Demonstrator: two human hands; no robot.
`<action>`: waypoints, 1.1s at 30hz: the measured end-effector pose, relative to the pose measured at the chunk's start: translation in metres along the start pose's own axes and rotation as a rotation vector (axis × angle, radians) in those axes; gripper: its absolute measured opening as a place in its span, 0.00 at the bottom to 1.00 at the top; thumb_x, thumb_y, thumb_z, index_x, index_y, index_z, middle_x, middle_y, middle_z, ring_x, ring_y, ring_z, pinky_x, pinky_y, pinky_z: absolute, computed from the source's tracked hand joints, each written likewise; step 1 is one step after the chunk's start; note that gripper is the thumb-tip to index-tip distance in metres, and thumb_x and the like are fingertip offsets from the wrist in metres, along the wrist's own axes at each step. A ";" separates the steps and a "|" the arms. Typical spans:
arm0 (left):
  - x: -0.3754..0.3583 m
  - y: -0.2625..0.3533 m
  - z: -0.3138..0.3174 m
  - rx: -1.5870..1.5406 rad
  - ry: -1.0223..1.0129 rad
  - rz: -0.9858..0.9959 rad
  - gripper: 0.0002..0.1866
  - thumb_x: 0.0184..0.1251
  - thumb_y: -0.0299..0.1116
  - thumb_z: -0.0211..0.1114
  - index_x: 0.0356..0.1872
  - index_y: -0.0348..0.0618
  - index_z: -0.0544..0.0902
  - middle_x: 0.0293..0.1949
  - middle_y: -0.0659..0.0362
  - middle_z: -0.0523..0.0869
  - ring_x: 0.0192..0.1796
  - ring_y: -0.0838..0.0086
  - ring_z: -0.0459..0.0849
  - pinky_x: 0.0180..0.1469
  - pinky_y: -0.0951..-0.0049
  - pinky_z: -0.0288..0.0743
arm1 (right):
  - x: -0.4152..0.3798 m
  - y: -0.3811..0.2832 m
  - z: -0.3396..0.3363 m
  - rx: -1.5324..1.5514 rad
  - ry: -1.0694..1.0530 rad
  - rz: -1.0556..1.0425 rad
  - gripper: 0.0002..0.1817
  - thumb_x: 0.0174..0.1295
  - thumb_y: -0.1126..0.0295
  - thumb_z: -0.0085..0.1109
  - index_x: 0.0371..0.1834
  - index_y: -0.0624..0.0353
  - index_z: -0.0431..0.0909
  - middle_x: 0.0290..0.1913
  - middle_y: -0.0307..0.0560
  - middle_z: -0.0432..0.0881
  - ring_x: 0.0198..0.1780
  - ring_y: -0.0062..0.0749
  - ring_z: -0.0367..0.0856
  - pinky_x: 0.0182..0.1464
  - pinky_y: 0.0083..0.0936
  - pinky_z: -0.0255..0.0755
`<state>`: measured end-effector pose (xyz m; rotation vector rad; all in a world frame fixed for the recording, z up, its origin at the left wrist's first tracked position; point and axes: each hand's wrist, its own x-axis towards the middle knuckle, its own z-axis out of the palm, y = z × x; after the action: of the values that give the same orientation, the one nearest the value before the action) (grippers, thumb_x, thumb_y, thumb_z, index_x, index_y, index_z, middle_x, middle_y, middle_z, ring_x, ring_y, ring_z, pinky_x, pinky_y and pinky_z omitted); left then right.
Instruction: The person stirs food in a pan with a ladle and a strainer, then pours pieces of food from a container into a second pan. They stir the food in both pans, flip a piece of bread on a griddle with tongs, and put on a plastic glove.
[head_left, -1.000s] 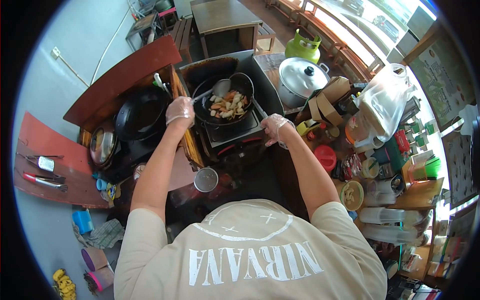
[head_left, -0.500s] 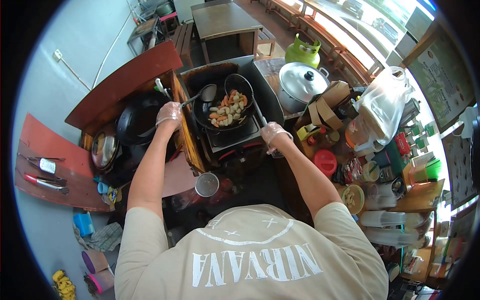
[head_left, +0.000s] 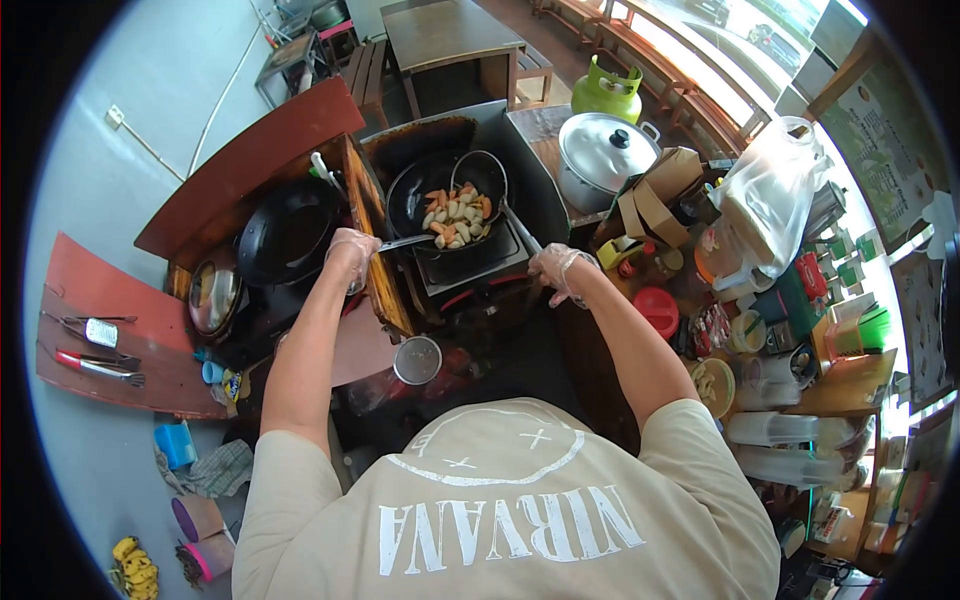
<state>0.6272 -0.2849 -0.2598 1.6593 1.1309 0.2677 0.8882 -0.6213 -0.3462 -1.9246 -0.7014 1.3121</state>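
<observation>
My left hand [head_left: 352, 258], in a clear plastic glove, is closed around the handle of a metal spatula [head_left: 405, 242]. The spatula reaches over the wooden partition into a black wok [head_left: 408, 203], its blade end at the food's near edge. Pale oval pieces and orange pieces of food [head_left: 460, 213] lie together in the wok. My right hand [head_left: 562, 272], gloved the same way, grips the long handle of a round wire skimmer [head_left: 520, 230]. The skimmer's round head stands tilted at the far right side of the food, partly over it.
Left of the wooden partition [head_left: 375, 255] sits a second dark pan [head_left: 288, 235] beside a lidded pot [head_left: 214, 297]. A large lidded aluminium pot [head_left: 603, 160] and a green gas cylinder [head_left: 607, 95] stand right of the stove. A small sieve [head_left: 417, 361] lies near my body.
My left hand has come lower and the spatula blade has moved from the wok's far left down to the food. My right hand has shifted slightly right; the food has been pushed closer together.
</observation>
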 end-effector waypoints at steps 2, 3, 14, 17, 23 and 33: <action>-0.006 0.008 0.001 0.083 0.047 0.015 0.01 0.49 0.18 0.69 0.23 0.31 0.85 0.22 0.58 0.84 0.23 0.75 0.80 0.27 0.75 0.72 | -0.068 -0.075 0.012 0.261 0.058 0.260 0.15 0.61 0.64 0.61 0.46 0.62 0.81 0.24 0.38 0.77 0.24 0.30 0.77 0.34 0.41 0.84; -0.007 0.010 0.003 0.084 0.046 0.013 0.01 0.49 0.18 0.69 0.23 0.31 0.85 0.22 0.58 0.84 0.23 0.75 0.80 0.27 0.75 0.72 | -0.068 -0.077 0.011 0.302 0.061 0.256 0.12 0.61 0.66 0.59 0.43 0.60 0.80 0.22 0.35 0.74 0.22 0.26 0.74 0.33 0.43 0.84; -0.026 0.080 0.008 1.069 0.247 0.521 0.10 0.69 0.36 0.59 0.43 0.48 0.87 0.45 0.51 0.88 0.49 0.54 0.87 0.52 0.57 0.82 | -0.061 -0.081 0.010 0.493 0.085 0.249 0.04 0.61 0.68 0.57 0.31 0.53 0.74 0.15 0.31 0.67 0.16 0.23 0.63 0.39 0.51 0.81; -0.005 0.068 -0.012 1.073 0.256 0.533 0.11 0.70 0.37 0.59 0.42 0.46 0.87 0.45 0.49 0.88 0.49 0.52 0.87 0.52 0.56 0.82 | -0.017 -0.041 0.002 0.236 0.060 0.078 0.08 0.55 0.66 0.66 0.30 0.58 0.79 0.18 0.39 0.76 0.19 0.31 0.74 0.41 0.44 0.81; 0.015 0.042 -0.027 1.228 0.143 0.465 0.11 0.68 0.36 0.59 0.40 0.46 0.89 0.44 0.47 0.88 0.49 0.55 0.87 0.52 0.58 0.82 | 0.006 -0.006 0.000 -1.041 0.092 -0.342 0.12 0.37 0.67 0.77 0.19 0.62 0.84 0.20 0.49 0.83 0.29 0.40 0.87 0.38 0.32 0.81; -0.016 0.023 -0.014 0.111 -0.075 -0.158 0.05 0.55 0.28 0.70 0.24 0.41 0.84 0.16 0.63 0.77 0.15 0.81 0.67 0.17 0.76 0.57 | -0.040 -0.011 0.012 -0.411 -0.075 -0.484 0.20 0.42 0.67 0.75 0.39 0.59 0.82 0.26 0.40 0.80 0.26 0.33 0.80 0.25 0.33 0.76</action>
<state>0.6217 -0.2887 -0.2293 1.6514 1.2307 0.0417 0.8627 -0.6417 -0.3174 -1.8450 -1.4625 0.9876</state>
